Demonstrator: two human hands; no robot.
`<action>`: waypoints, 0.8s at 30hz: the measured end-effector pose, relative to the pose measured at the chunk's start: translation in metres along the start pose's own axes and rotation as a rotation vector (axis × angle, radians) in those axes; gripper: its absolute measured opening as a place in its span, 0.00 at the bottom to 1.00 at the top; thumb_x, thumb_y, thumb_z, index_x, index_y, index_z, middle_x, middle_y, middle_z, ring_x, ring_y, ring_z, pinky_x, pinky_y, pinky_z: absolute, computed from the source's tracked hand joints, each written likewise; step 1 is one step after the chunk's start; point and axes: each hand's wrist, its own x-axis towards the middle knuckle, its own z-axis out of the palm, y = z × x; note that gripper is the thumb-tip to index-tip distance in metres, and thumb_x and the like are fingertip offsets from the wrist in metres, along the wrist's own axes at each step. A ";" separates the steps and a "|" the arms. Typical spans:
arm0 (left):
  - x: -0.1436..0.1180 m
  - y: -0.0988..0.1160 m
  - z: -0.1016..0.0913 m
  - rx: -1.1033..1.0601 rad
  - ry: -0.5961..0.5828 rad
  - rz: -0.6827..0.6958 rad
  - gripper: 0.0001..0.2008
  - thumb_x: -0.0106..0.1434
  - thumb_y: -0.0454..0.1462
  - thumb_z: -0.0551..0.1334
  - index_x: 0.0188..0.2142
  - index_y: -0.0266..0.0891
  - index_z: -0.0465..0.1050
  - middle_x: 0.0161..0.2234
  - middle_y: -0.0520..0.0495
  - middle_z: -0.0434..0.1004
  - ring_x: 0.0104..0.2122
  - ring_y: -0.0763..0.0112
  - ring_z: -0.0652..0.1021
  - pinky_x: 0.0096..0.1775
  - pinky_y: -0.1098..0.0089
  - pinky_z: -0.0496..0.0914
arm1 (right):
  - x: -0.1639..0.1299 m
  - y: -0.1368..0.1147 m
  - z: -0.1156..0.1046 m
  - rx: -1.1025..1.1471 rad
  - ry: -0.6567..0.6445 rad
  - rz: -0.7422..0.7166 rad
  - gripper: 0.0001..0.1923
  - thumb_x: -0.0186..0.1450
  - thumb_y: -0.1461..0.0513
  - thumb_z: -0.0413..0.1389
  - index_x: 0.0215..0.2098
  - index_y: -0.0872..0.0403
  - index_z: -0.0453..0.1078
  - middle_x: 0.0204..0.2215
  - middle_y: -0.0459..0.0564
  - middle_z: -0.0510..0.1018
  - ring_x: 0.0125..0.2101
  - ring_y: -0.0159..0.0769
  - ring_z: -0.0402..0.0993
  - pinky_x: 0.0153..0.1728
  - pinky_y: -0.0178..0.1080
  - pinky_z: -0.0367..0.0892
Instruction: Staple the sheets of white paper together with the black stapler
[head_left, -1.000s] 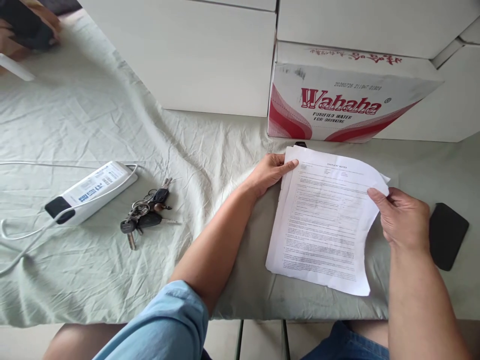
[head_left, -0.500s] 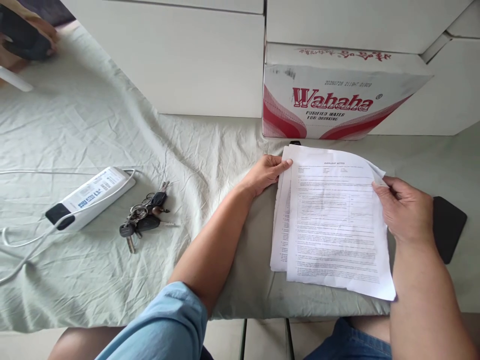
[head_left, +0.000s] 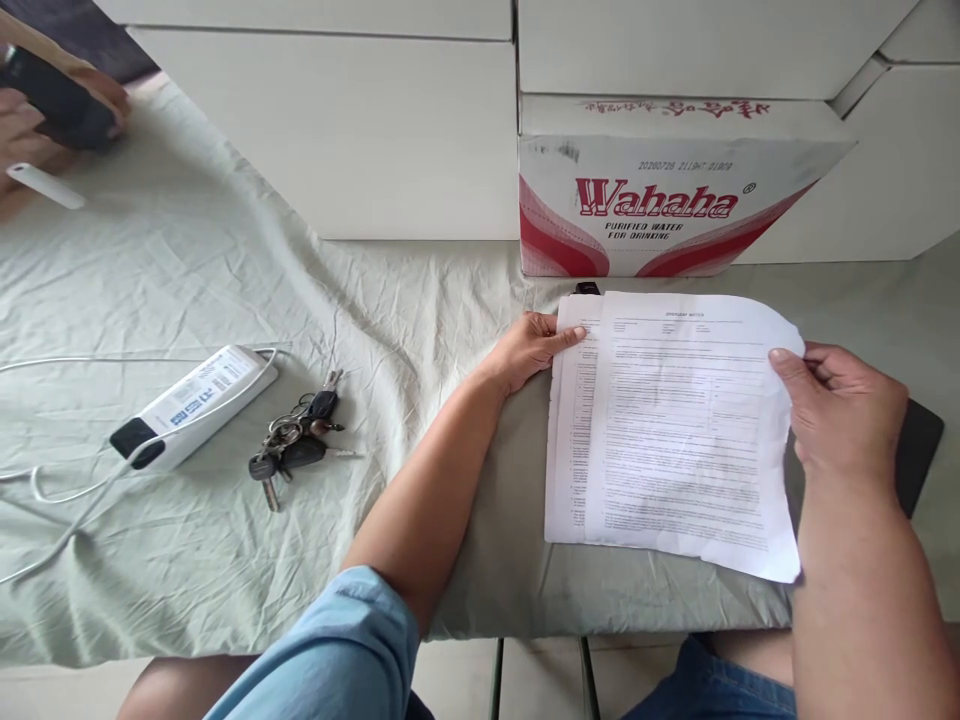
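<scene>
A printed sheet of paper (head_left: 690, 430) lies over other printed sheets (head_left: 566, 450), whose left strip shows beside it. My left hand (head_left: 525, 350) is closed on the upper left edge of the lower sheets, thumb on top and fingers mostly hidden beneath. At the upper right edge, my right hand (head_left: 847, 400) pinches the top sheet between thumb and fingers, and that sheet's right side curves up slightly. How many sheets lie underneath cannot be seen. A flat dark object (head_left: 919, 450) is partly hidden behind my right hand.
A Wahaha water carton (head_left: 660, 215) stands behind the papers, against white cabinets (head_left: 337, 130). A small black object (head_left: 587, 288) peeks out above the sheets. A key bunch (head_left: 300, 440) and a white power strip (head_left: 195, 405) with cables lie left. Another person's hands (head_left: 97, 95) hold a dark object at the far left.
My right hand has moved right with the top sheet, baring a wider strip of the sheets beneath. My left hand keeps its hold. The view has shifted slightly.
</scene>
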 end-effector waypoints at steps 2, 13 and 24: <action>0.001 -0.001 0.000 -0.004 -0.003 0.002 0.29 0.49 0.57 0.90 0.29 0.39 0.84 0.25 0.48 0.83 0.31 0.66 0.84 0.39 0.64 0.81 | 0.001 -0.002 0.002 0.060 0.052 0.050 0.16 0.59 0.51 0.74 0.39 0.52 0.89 0.25 0.43 0.80 0.26 0.34 0.69 0.30 0.41 0.68; 0.001 -0.006 -0.008 0.087 0.009 -0.004 0.31 0.49 0.58 0.90 0.38 0.36 0.92 0.41 0.39 0.95 0.40 0.60 0.88 0.46 0.62 0.79 | -0.011 -0.020 0.017 0.110 -0.023 0.102 0.15 0.60 0.52 0.74 0.38 0.54 0.89 0.25 0.44 0.81 0.27 0.32 0.71 0.30 0.39 0.66; 0.009 -0.013 -0.007 -0.198 0.141 0.137 0.32 0.49 0.60 0.91 0.38 0.38 0.90 0.36 0.43 0.93 0.35 0.62 0.89 0.44 0.62 0.85 | -0.009 -0.015 0.009 0.201 -0.246 0.283 0.42 0.56 0.33 0.80 0.59 0.46 0.84 0.58 0.56 0.90 0.62 0.51 0.85 0.71 0.56 0.77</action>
